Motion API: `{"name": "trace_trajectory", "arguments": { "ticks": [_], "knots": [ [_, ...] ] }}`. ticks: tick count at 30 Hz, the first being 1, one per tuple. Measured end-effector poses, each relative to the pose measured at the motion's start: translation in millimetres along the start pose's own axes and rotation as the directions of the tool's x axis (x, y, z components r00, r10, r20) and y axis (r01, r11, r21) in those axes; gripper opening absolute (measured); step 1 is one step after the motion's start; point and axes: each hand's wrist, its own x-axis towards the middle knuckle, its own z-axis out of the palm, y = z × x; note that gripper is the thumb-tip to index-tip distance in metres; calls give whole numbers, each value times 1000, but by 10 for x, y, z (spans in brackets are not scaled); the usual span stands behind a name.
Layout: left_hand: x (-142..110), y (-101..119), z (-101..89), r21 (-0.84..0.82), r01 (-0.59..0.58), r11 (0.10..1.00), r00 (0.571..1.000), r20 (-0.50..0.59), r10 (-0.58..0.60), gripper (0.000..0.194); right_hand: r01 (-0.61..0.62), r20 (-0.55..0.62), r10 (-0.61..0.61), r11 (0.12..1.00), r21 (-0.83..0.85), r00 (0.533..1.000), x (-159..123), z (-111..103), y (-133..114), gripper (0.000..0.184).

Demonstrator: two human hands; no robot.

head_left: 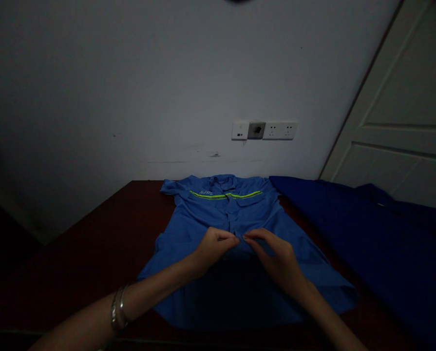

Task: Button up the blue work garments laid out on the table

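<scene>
A light blue short-sleeved work shirt (192,222) lies spread on the table, collar toward the wall, with a yellow-green stripe and white lettering across the chest. Its front edges run down the middle, partly parted below the chest. My left hand (211,247), two silver bangles at its wrist, pinches one front edge between thumb and fingers. Just to the right, my right hand (279,257) pinches the opposite edge, its fingertips close to the left ones. Any button between the fingertips is too small and dark to make out.
A darker blue garment (349,229) lies along the right side of the dark red table (104,234). Behind stands a pale wall with a row of sockets (279,130). A white panelled door (404,107) is at the right. The light is dim.
</scene>
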Motion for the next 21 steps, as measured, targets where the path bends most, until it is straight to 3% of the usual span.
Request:
{"name": "trace_trajectory", "arguments": {
  "ticks": [3, 6, 9, 12, 15, 18, 21],
  "knots": [
    [15, -25, -1, -105, 69, 992, 998, 10, -69, 32, -2, -10, 2, 1000, 1, 1000, 8, 19, -21, 10],
    [64, -43, -35, -56, 77, 995, 997, 30, -75, 29, -15, -5, 15, 1000, -11, 1000, 3, 33, -7, 11],
    [97, -13, -91, 154, -88, 984, 993, -59, 99, 22, -49, 23, 49, 999, -21, 999, -20, 38, 36, 11],
    [80, 56, -136, 344, -309, 887, 927, -100, 362, 40, -75, 58, 75, 997, -13, 996, -37, 37, 56, 12],
    [68, 94, -154, 355, -419, 836, 906, 101, 411, 36, -91, 61, 90, 996, 20, 994, -31, 37, 36, 12],
    [119, 65, -166, 306, -381, 872, 914, 263, 308, 28, -121, 36, 119, 991, 60, 992, -18, 44, 20, 12],
    [195, 21, -184, 326, -326, 887, 922, 318, 222, 28, -127, 33, 124, 987, 103, 992, -24, 59, 36, 13]
  ]
}}
